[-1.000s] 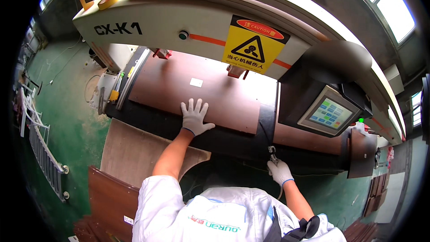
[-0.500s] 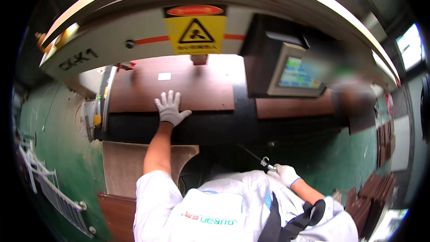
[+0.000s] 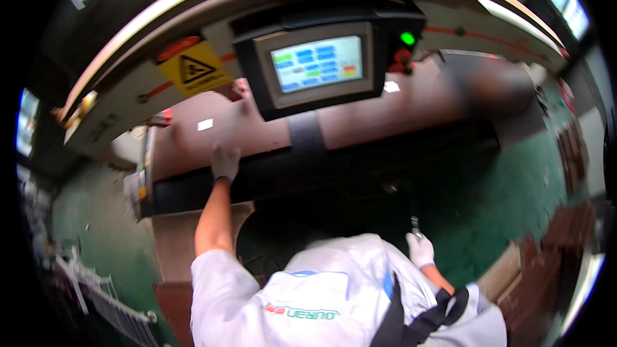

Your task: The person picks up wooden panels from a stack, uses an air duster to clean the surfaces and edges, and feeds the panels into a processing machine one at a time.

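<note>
My left hand (image 3: 225, 162), in a pale work glove, rests at the near edge of a brown board (image 3: 260, 130). Its fingers point away from me and look stretched out, though motion smears them. The board bears a small white label (image 3: 205, 124) and lies on the machine's black bed (image 3: 263, 170). Low on the right, my gloved right hand (image 3: 421, 250) is closed around a slim silver air blow gun (image 3: 416, 223), held beside my body and away from the boards. Its thin nozzle is blurred.
A control box with a lit touch screen (image 3: 319, 64) hangs over the bed, under a machine beam with a yellow warning sign (image 3: 196, 69). To the right lies a second brown board (image 3: 360, 119). Stacked brown panels (image 3: 540, 283) stand at lower right, a white rack (image 3: 106, 295) at lower left.
The view has swung right, bringing the control screen toward the middle. My left hand stays by the board's near edge. My right hand has shifted outward, and the blow gun now points more straight ahead.
</note>
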Demonstrator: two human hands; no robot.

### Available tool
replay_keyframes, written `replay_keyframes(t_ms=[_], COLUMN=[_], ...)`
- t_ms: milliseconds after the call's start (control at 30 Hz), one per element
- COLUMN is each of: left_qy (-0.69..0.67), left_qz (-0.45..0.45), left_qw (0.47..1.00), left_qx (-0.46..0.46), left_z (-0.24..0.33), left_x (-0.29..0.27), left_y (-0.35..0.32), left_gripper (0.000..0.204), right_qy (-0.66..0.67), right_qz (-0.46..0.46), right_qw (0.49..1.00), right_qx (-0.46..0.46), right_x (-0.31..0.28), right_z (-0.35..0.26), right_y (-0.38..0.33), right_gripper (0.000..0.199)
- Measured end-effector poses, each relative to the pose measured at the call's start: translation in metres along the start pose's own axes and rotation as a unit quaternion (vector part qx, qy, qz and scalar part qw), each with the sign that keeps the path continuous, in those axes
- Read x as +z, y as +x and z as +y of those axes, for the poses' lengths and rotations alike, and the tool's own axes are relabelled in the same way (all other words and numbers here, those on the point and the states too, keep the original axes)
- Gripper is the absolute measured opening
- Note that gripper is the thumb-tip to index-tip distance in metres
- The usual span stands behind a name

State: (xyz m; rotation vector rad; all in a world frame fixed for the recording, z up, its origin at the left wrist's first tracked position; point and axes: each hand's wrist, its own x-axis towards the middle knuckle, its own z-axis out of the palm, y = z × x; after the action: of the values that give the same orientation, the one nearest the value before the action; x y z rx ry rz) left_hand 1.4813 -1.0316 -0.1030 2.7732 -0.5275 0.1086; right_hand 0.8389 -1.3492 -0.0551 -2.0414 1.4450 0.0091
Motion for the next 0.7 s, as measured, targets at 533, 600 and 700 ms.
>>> replay_keyframes(t_ms=[533,600,700], left_qy=[-0.239,-0.333,-0.263], left_qz=[0.346,0.401,0.409], left_qw=[0.907,0.853,0.874], left_qx=[0.018,0.041,-0.017], left_z=[0.033,0.022,0.058], left_x=[-0.209,-0.197,-0.184], left_y=[0.158,0.167,0.165], left_gripper=[0.056,0.051,0.073], right_qy=[0.040,0.087,0.055], right_qz=[-0.060,-0.063,-0.032], right_qw=[0.995,0.990,0.995], right_qx=[0.074,0.095,0.079], right_x=[-0.015,-0.013,0.005], right_z=[0.034,0.022,0.025], right_y=[0.025,0.021,0.021], right_gripper=[0.046,0.046,0.041])
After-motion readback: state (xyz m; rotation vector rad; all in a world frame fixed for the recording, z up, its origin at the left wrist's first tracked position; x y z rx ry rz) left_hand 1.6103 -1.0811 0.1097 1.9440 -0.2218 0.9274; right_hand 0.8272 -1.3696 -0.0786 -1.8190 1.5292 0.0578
